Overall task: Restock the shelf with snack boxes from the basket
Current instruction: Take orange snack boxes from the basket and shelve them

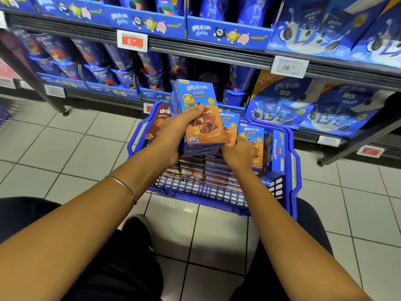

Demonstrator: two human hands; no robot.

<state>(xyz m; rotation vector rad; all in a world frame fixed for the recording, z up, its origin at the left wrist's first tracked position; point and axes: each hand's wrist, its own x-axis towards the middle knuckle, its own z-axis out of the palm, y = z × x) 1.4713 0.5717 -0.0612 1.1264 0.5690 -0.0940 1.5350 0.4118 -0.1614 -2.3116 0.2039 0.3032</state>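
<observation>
We see the shelf (206, 54), full of blue cookie packs, across the top. In front of it, on the tiled floor (65, 148), stands the blue basket (217, 196), which is filled with snack boxes. Our left hand (175, 131) grips a small stack of boxes (198, 92) raised above the basket, thumb on the front face. Our right hand (238, 153), lower and inside the basket, curls around one upright box (250, 131) of the same kind. A thin bracelet (123, 185) sits on the left forearm.
</observation>
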